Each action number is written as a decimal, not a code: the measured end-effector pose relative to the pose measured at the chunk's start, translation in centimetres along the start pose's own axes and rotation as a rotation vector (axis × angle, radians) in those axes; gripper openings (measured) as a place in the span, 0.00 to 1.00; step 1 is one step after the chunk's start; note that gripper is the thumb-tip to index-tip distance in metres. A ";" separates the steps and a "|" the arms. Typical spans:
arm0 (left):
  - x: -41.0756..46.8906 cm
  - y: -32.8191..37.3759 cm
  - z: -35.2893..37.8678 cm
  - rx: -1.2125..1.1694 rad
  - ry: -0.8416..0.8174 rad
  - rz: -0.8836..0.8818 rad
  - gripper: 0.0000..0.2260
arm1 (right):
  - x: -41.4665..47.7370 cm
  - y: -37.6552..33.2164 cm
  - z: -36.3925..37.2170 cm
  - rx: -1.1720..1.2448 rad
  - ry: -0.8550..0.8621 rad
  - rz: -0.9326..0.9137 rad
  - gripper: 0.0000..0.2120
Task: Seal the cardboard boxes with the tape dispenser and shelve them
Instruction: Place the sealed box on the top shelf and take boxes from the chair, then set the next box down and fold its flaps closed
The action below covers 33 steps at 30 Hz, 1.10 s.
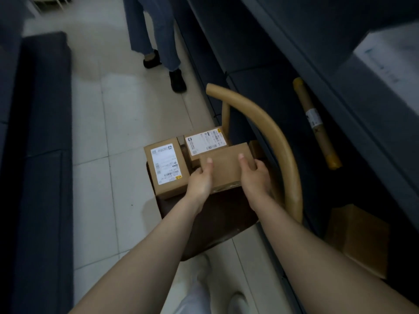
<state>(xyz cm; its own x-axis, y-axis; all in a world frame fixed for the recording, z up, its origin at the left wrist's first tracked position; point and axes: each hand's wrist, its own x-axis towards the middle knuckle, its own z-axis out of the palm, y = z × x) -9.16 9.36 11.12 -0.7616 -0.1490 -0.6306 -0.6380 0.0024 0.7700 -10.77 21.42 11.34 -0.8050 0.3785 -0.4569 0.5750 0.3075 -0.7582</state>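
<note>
Narrow tiled aisle (95, 137); left hand (199, 184), right hand (255, 177) tight around box (226, 165) sides, near chair back (273, 132).

Both your arms were bare and extended forward and down, nearly parallel, closing in slightly toward the wrists. Your left hand (200, 182) gripped the left end of a cardboard box (224, 165): thumb flat on the top face, fingers round the side, tips hidden. Your right hand (255, 175) gripped the right end the same way, thumb on top, fingers wrapped round the side. Wrists were roughly straight, with palms facing each other across the box.
</note>
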 end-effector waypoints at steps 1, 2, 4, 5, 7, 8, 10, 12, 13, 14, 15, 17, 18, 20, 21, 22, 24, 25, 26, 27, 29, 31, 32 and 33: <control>-1.4 1.3 -0.5 0.008 0.027 0.030 0.25 | -1.2 -1.3 -0.5 0.010 -0.008 -0.031 0.31; -2.7 2.6 -1.1 0.019 0.058 0.062 0.24 | -2.4 -2.6 -1.0 0.029 -0.021 -0.058 0.31; -5.6 5.4 -2.4 0.050 0.121 0.124 0.25 | -4.8 -5.5 -2.3 0.081 -0.052 -0.112 0.31; -7.0 6.6 -3.1 0.057 0.150 0.153 0.25 | -6.1 -7.0 -2.9 0.104 -0.073 -0.148 0.30; -10.1 9.0 -4.5 0.031 0.212 0.207 0.27 | -9.0 -9.8 -4.2 0.151 -0.116 -0.226 0.29; -11.9 10.1 -5.2 0.012 0.245 0.230 0.28 | -10.5 -11.2 -4.8 0.179 -0.131 -0.259 0.26; -15.3 12.0 -6.6 -0.024 0.296 0.288 0.29 | -13.7 -14.0 -5.8 0.235 -0.158 -0.327 0.20; -18.7 13.6 -8.2 -0.069 0.330 0.337 0.27 | -16.6 -16.4 -6.4 0.271 -0.189 -0.387 0.19; -20.3 14.2 -9.0 -0.085 0.358 0.359 0.25 | -18.2 -17.4 -6.6 0.276 -0.205 -0.416 0.21; -21.7 14.7 -9.9 -0.097 0.391 0.385 0.24 | -19.6 -18.3 -6.8 0.281 -0.229 -0.446 0.22; -23.2 15.2 -10.8 -0.107 0.421 0.410 0.23 | -21.0 -19.1 -6.8 0.285 -0.260 -0.476 0.23; -26.0 15.7 -12.7 -0.121 0.475 0.452 0.23 | -23.7 -20.5 -6.4 0.280 -0.337 -0.523 0.22; -27.3 15.8 -13.8 -0.124 0.508 0.465 0.22 | -25.1 -21.2 -6.1 0.278 -0.380 -0.545 0.22; -30.1 15.7 -16.2 -0.145 0.598 0.481 0.22 | -27.9 -22.4 -5.1 0.268 -0.458 -0.584 0.20; -31.4 15.5 -17.5 -0.156 0.646 0.485 0.23 | -29.3 -22.9 -4.3 0.261 -0.494 -0.601 0.20; -32.4 15.2 -18.9 -0.164 0.694 0.487 0.23 | -30.8 -23.3 -3.5 0.259 -0.532 -0.616 0.19; -34.9 14.3 -21.7 -0.178 0.789 0.481 0.23 | -33.9 -23.9 -1.6 0.264 -0.617 -0.637 0.19; -36.1 13.8 -23.1 -0.188 0.831 0.470 0.24 | -35.5 -24.0 -0.4 0.262 -0.664 -0.647 0.19; -37.2 13.0 -24.6 -0.202 0.871 0.458 0.25 | -37.3 -24.1 0.7 0.252 -0.710 -0.656 0.19; -38.6 12.2 -25.9 -0.218 0.918 0.447 0.27 | -39.1 -24.0 2.0 0.234 -0.756 -0.661 0.20; -41.5 10.3 -28.5 -0.291 0.999 0.416 0.29 | -43.0 -23.7 4.3 0.201 -0.838 -0.676 0.21; -44.1 8.2 -31.0 -0.368 1.076 0.394 0.28 | -46.7 -23.0 6.1 0.162 -0.923 -0.699 0.22; -45.2 7.1 -32.2 -0.387 1.117 0.382 0.26 | -48.5 -22.6 6.9 0.143 -0.969 -0.712 0.23; -46.5 6.2 -33.2 -0.406 1.160 0.374 0.24 | -50.2 -22.2 7.8 0.129 -1.021 -0.723 0.23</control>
<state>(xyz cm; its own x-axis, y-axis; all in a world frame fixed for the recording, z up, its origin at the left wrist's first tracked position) 26.10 -16.49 48.41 -0.2116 -0.9744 -0.0754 -0.1721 -0.0388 0.9843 15.73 -11.19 47.51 -0.7083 -0.7054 -0.0257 -0.0161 0.0526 -0.9985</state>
